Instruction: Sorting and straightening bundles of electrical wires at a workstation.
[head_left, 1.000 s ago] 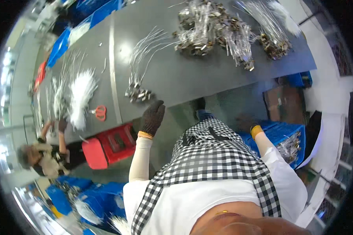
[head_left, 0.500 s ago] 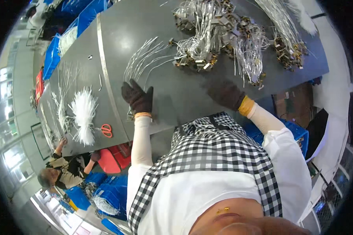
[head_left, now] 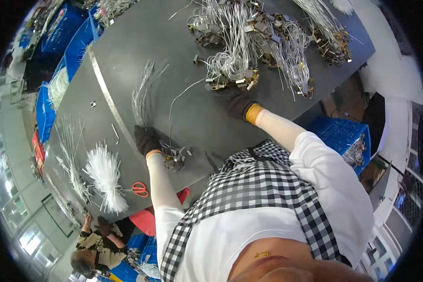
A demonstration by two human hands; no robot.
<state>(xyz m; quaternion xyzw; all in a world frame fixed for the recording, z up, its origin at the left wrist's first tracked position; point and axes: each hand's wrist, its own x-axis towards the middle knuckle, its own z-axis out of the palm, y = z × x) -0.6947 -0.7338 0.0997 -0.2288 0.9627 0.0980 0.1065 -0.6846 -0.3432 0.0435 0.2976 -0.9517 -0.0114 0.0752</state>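
My left hand (head_left: 147, 140), in a dark work glove, closes round a bundle of thin silvery wires (head_left: 143, 96) lying on the grey table. The wires fan out beyond my fingers, and small metal connectors (head_left: 176, 159) at their near ends lie beside my wrist. One loose wire (head_left: 173, 105) curves away from the bundle towards the heap. My right hand (head_left: 237, 104), gloved too, reaches to the near edge of a big heap of wires with metal connectors (head_left: 235, 63). Its fingers are dark and smeared, so their grip cannot be made out.
A metal strip (head_left: 109, 94) crosses the table (head_left: 174, 37). To the left lie white ties (head_left: 107, 176), red scissors (head_left: 139, 189) and more wires (head_left: 70, 155). Another wire bundle (head_left: 326, 40) lies far right. Blue crates (head_left: 336, 136) stand around. A co-worker (head_left: 96, 251) is at lower left.
My left hand has gone from spread on the wires to closed round them, drawing the bundle narrower. My right hand has moved left to the heap's near edge. The whole view has shifted.
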